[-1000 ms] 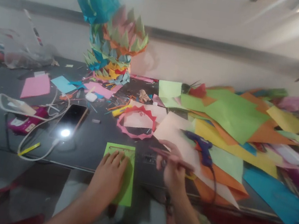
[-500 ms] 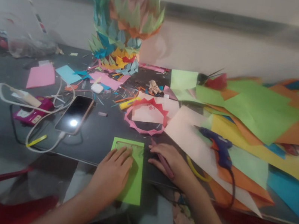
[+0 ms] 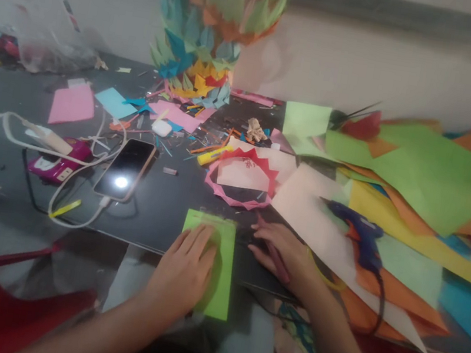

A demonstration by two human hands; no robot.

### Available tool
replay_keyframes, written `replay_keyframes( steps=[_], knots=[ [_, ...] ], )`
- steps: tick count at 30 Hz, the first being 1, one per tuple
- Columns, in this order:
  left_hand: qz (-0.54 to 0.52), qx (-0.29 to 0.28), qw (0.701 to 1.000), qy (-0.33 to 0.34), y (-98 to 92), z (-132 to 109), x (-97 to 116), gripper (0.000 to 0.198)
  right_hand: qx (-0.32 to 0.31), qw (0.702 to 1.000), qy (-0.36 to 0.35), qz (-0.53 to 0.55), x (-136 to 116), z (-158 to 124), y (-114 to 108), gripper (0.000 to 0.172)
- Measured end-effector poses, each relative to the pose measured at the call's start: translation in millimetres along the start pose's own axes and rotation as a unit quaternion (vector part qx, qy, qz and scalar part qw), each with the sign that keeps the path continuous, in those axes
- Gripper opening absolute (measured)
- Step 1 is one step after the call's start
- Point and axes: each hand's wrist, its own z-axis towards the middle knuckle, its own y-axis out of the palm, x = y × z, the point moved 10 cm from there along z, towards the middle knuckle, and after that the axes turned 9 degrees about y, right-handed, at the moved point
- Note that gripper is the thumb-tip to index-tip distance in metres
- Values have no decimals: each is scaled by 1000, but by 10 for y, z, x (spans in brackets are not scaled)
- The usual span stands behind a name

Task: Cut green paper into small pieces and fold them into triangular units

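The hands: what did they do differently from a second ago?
The right hand, raised above the table a second ago, came down beside the green paper, with the pink pencil still in its fingers. The left hand stayed flat on the green paper.

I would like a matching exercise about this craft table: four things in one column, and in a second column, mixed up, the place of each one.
Things:
1. green card
2. phone
3. glue gun
4. pink pencil

Places:
A. on the sheets of coloured paper, right of the hands
B. in the right hand
C. flat under the left hand
D. on the dark table, left of the hands, with a white cable

Pairs: 1-C, 2-D, 3-A, 4-B
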Motion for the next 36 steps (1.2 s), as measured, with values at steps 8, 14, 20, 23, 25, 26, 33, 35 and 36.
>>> replay_keyframes(
  steps=[8, 14, 20, 23, 25, 26, 33, 35, 36],
  knots=[
    [-23, -37, 998, -38, 57, -104, -34, 39, 37, 996, 80, -9, 18, -163, -356, 19],
    [39, -75, 993, -84, 2, 23, 58, 40, 39, 996, 72, -38, -66, -244, -307, 19],
    [57, -88, 990, -99, -43, 70, 98, 38, -1, 998, 41, -51, -215, -212, -129, 11],
    [18, -52, 996, -76, -130, 27, 144, 35, -19, 998, 41, -41, -237, -207, -80, 10],
    [-24, -28, 999, -24, -147, 6, 223, 32, -22, 998, 38, -40, -236, -216, -68, 10],
    [-37, -22, 999, 2, -136, -4, 260, 30, -20, 998, 36, -42, -232, -222, -68, 11],
    [-15, 8, 999, 31, 3, -43, 296, 20, -24, 999, 1, -42, -266, -218, -53, 16],
    [-14, 14, 1000, 23, 0, -34, 311, 20, -31, 999, -6, -34, -268, -208, -53, 18],
    [-17, 15, 1000, 19, -4, -27, 315, 20, -35, 999, -6, -30, -257, -207, -50, 19]
  ],
)
